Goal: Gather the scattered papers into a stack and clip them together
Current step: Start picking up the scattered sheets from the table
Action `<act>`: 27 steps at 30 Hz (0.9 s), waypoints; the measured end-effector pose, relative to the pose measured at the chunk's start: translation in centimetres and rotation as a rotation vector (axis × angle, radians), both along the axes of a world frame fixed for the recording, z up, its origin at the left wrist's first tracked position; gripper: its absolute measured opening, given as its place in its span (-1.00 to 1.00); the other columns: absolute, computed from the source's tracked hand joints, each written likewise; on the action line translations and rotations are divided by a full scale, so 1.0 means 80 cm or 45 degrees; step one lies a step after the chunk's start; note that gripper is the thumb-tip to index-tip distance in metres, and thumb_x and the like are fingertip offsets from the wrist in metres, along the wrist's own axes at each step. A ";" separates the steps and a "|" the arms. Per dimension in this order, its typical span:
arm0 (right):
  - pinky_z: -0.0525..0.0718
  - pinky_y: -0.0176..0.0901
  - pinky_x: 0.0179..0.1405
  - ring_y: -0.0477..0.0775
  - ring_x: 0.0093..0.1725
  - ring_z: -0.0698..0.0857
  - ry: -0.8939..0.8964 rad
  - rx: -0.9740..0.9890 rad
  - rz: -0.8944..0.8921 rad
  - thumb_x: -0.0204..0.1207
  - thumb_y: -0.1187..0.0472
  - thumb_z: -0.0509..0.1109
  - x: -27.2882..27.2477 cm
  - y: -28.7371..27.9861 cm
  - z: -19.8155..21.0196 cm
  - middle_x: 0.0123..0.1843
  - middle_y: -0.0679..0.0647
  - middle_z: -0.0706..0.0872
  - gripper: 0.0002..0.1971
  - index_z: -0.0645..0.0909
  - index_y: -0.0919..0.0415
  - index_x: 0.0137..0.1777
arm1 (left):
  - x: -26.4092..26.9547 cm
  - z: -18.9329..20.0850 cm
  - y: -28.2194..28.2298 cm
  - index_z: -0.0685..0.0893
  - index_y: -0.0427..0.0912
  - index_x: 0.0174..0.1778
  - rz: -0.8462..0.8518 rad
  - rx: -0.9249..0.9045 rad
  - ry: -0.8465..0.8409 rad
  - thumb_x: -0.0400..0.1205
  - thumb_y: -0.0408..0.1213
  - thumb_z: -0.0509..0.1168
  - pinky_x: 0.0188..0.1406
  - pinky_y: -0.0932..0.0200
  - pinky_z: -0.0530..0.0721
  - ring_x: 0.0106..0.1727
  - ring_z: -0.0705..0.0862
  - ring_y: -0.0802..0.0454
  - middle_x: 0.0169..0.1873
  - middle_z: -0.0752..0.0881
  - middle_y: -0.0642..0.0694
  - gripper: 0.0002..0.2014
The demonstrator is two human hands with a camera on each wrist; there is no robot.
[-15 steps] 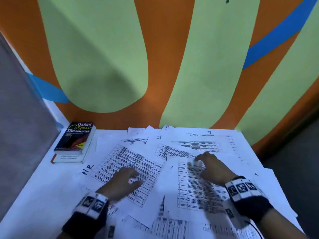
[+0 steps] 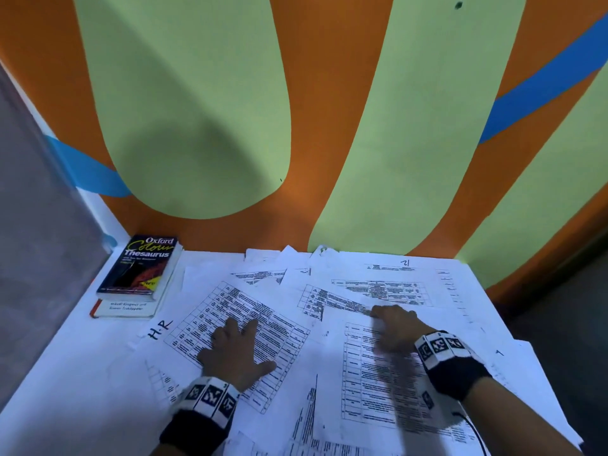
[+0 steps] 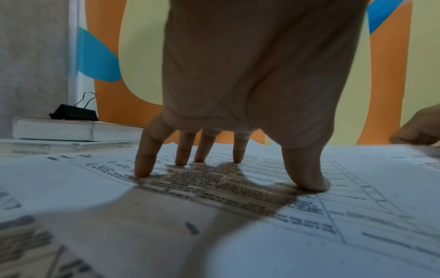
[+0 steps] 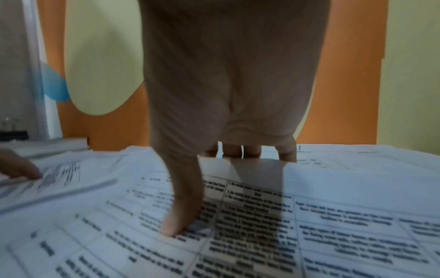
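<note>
Papers [image 2: 378, 373] being pressed under spread left hand [image 2: 235, 352], far edge being pinched by right hand [image 2: 396, 327]; creasing risked if dragged.

Right hand [image 2: 393, 327] motion-blurred; binder clip [image 4: 13, 134] cut off by left edge.

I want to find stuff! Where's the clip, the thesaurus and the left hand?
clip [image 3: 75, 112]: left wrist view, on its black body, atop the books.
thesaurus [image 2: 144, 266]: head view, middle of its front cover.
left hand [image 2: 235, 352]: head view, on the back of the hand, flat on a paper.
</note>
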State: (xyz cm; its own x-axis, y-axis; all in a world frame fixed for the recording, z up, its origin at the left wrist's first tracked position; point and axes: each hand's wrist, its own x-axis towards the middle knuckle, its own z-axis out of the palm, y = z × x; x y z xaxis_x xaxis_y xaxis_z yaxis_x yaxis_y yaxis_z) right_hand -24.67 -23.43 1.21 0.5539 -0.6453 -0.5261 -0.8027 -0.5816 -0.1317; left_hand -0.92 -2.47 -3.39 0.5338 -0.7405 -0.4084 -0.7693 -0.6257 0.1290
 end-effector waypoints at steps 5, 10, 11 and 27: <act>0.53 -0.22 -0.20 0.15 -0.10 0.72 -0.414 -0.160 -0.207 0.39 0.30 0.49 -0.028 -0.032 0.046 -0.18 0.03 0.72 -0.84 0.64 0.04 -0.34 | 0.002 -0.006 0.004 -0.05 0.11 0.64 -0.025 -0.042 -0.031 0.38 0.49 0.21 0.38 -0.45 0.36 0.62 0.12 -0.36 0.68 -0.02 -0.24 0.01; 0.36 -0.13 -0.42 0.04 -0.40 0.50 -0.678 -0.266 -0.282 0.44 0.10 0.54 -0.040 -0.083 0.128 -0.43 0.13 0.62 -0.68 0.56 0.21 -0.44 | 0.003 -0.010 0.012 -0.09 0.10 0.66 -0.037 -0.055 -0.040 0.39 0.51 0.16 0.43 -0.46 0.29 0.65 0.07 -0.33 0.70 -0.06 -0.21 0.02; 0.38 -0.14 -0.41 0.04 -0.37 0.54 -0.603 -0.225 -0.237 0.44 0.07 0.53 -0.035 -0.088 0.131 -0.41 0.08 0.63 -0.70 0.58 0.18 -0.41 | 0.002 -0.011 0.013 -0.09 0.11 0.66 -0.044 -0.056 -0.035 0.40 0.50 0.17 0.44 -0.47 0.27 0.66 0.05 -0.33 0.70 -0.07 -0.20 0.02; 0.50 -0.12 -0.29 0.15 -0.22 0.68 -0.402 -0.235 -0.134 0.36 0.35 0.47 0.039 -0.047 0.012 -0.35 0.00 0.67 -0.74 0.51 -0.01 -0.35 | 0.015 -0.006 0.080 0.21 -0.01 0.61 0.668 -0.275 -0.106 0.36 0.35 0.37 0.29 -0.19 0.51 0.49 0.34 -0.33 0.57 0.21 -0.30 -0.04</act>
State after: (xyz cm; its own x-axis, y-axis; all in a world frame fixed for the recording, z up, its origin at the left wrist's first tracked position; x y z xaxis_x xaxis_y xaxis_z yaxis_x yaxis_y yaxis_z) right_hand -21.55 -27.19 2.14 0.5957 -0.7753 -0.2098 -0.7960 -0.5350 -0.2831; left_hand 0.28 3.91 -3.88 0.8763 -0.4294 -0.2183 -0.3757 -0.8928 0.2484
